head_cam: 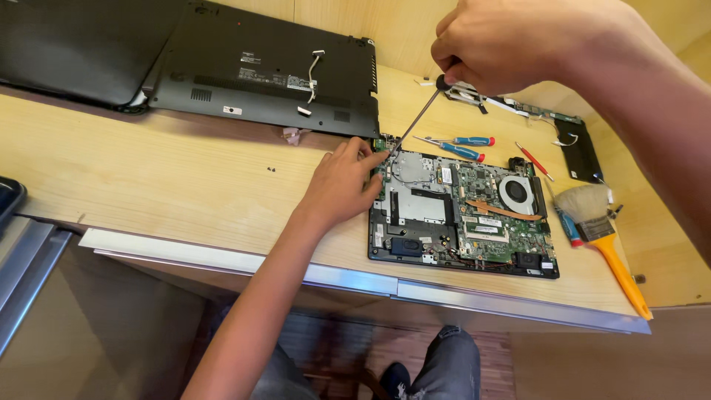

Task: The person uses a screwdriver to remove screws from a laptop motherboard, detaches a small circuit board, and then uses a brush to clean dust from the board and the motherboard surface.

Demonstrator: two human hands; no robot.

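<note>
An opened laptop base (463, 215) lies on the wooden desk (163, 178), its green circuit board and round fan exposed. My right hand (511, 41) is closed around the handle of a long screwdriver (416, 118), whose tip points down at the base's top-left corner. My left hand (342, 181) rests on the desk against the left edge of the base, fingers touching that same corner.
A black laptop bottom cover (266, 67) lies at the back, a dark laptop lid (74, 44) left of it. Two blue-handled screwdrivers (463, 146), a red tool (533, 160), a yellow-handled brush (600, 230) and a loose black part (578, 148) lie right of the base. Two tiny screws (271, 170) sit mid-desk.
</note>
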